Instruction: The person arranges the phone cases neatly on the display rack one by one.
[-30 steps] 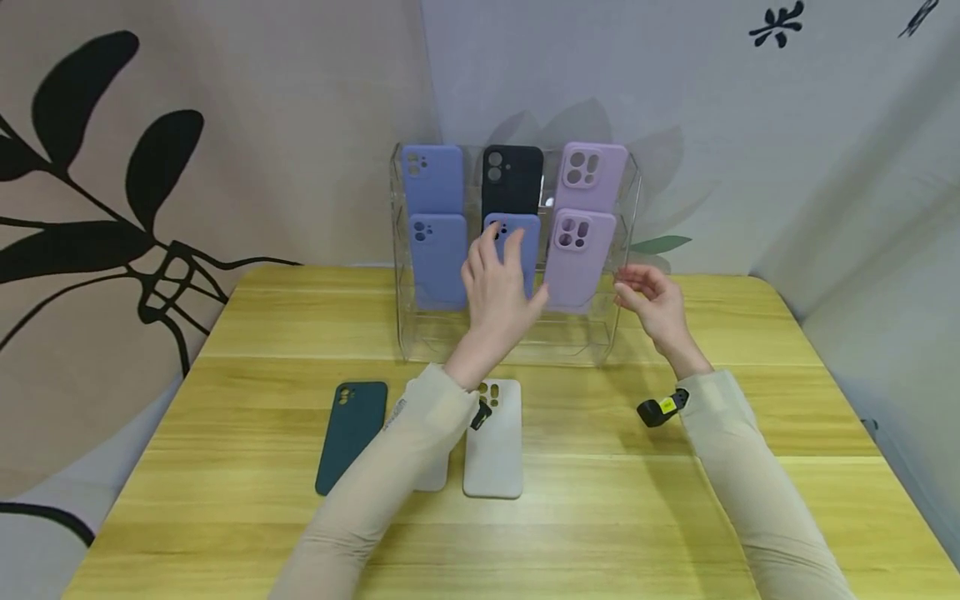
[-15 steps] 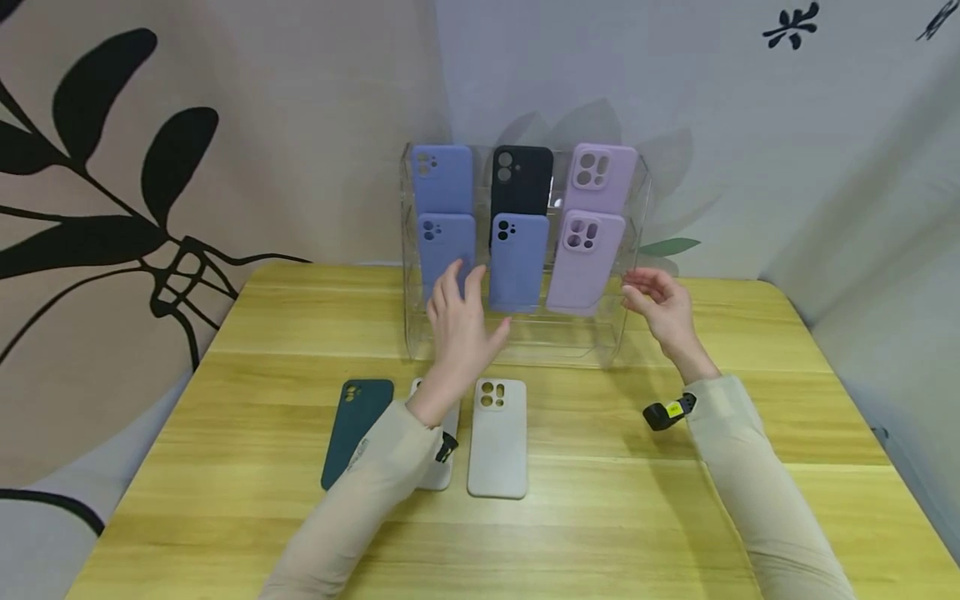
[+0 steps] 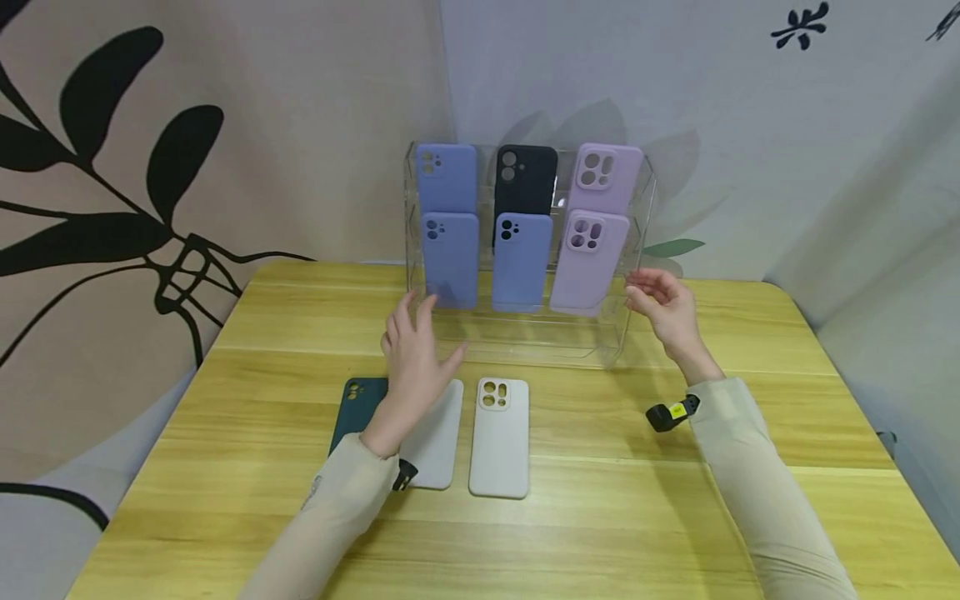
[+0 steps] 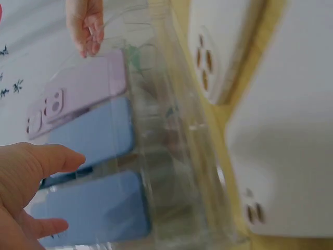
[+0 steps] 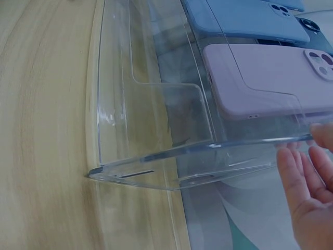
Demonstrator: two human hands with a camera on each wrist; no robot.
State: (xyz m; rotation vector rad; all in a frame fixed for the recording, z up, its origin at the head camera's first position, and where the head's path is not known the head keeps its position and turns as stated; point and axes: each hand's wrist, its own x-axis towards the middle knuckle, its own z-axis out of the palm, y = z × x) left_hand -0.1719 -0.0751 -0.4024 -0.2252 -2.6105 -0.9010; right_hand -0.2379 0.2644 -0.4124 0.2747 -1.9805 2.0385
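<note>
Head view, rack [image 3: 528, 340]: stood on the bench [image 3: 585, 533] against the wall [image 3: 330, 125]; two rows of phone cases are held upright in it.
Head view, upper row: from left, a blue case [image 3: 447, 179], a black case [image 3: 527, 177] and a lilac case [image 3: 607, 185].
Head view, lower row: two more blue ones, then a second lilac one.
Head view, bench cases: a green case [image 3: 362, 406], a pale case [image 3: 441, 437] and a white case [image 3: 501, 450] are laid flat before the rack; the first two are partly covered by the left arm.
Head view, left hand [image 3: 415, 358]: held above the pale case with fingers extended and thumb apart; whether the rack is touched cannot be told.
Head view, right hand [image 3: 669, 315]: placed at the rack's right side.
Left wrist view, left hand: thumb and finger are seen well apart in front of the lower blue cases.
Right wrist view, right hand: the rack's side edge is pinched between thumb and fingers, near the lower lilac case.
</note>
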